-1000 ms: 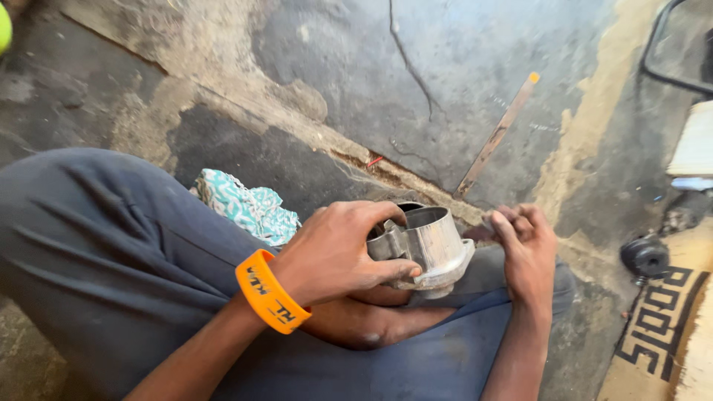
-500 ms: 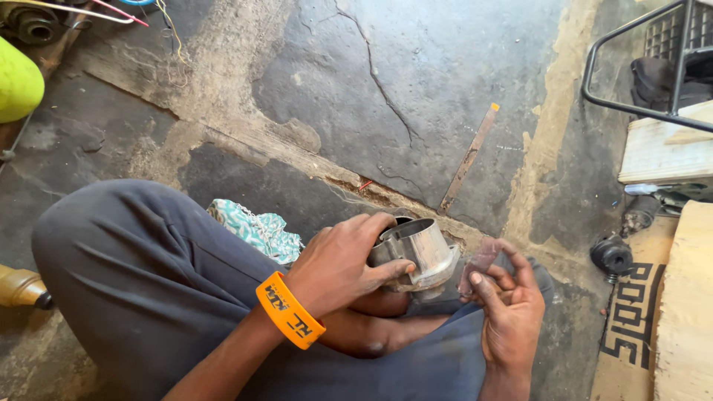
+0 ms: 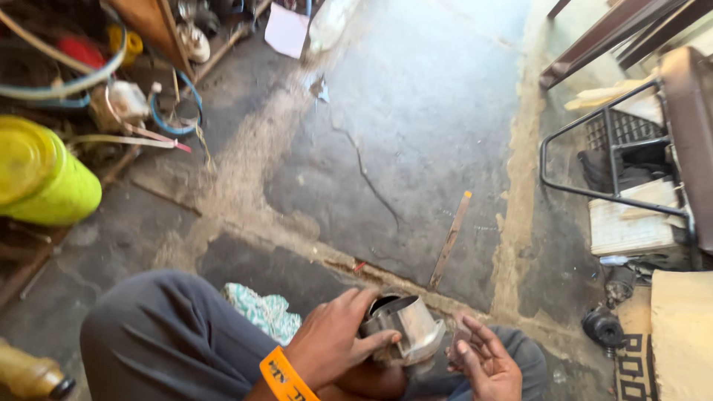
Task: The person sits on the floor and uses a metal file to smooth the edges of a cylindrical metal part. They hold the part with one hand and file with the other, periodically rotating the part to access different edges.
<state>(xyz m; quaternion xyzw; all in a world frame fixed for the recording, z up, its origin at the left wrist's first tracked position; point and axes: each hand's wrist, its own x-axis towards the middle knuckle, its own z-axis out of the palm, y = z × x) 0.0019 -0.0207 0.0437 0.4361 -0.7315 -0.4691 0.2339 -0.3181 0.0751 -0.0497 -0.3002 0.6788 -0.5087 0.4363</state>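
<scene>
Item: metal cylinder [image 3: 408,330], hollow, silver-grey, open end tilted up and away, held low in the frame above the person's lap and grey trousers [image 3: 163,334]. Change from a second ago: the view has lifted to take in much more of the floor and the clutter at the far left, while the cylinder remains in the same grasp; the right hand, which was up against the cylinder's right side, now sits a little apart from it, so the work on the part appears paused or between touches. Left hand [image 3: 334,341]: fingers curled closed around the cylinder's near side, thumb across its front, orange wristband [image 3: 286,377] at the wrist. Right hand [image 3: 486,364]: palm up, fingers loosely spread, just beside the cylinder's lower right edge; a small dark piece seems to rest at the fingertips, though it is too small to identify. Surroundings: patterned teal cloth [image 3: 260,310] on the floor just behind the knee; thin wooden stick [image 3: 450,239] lying on the cracked concrete floor [image 3: 416,134] beyond the cylinder; yellow-green container [image 3: 44,178] at the left among hoses and wires; black metal frame [image 3: 594,148] at the right; small black wheel [image 3: 603,327] near it.
</scene>
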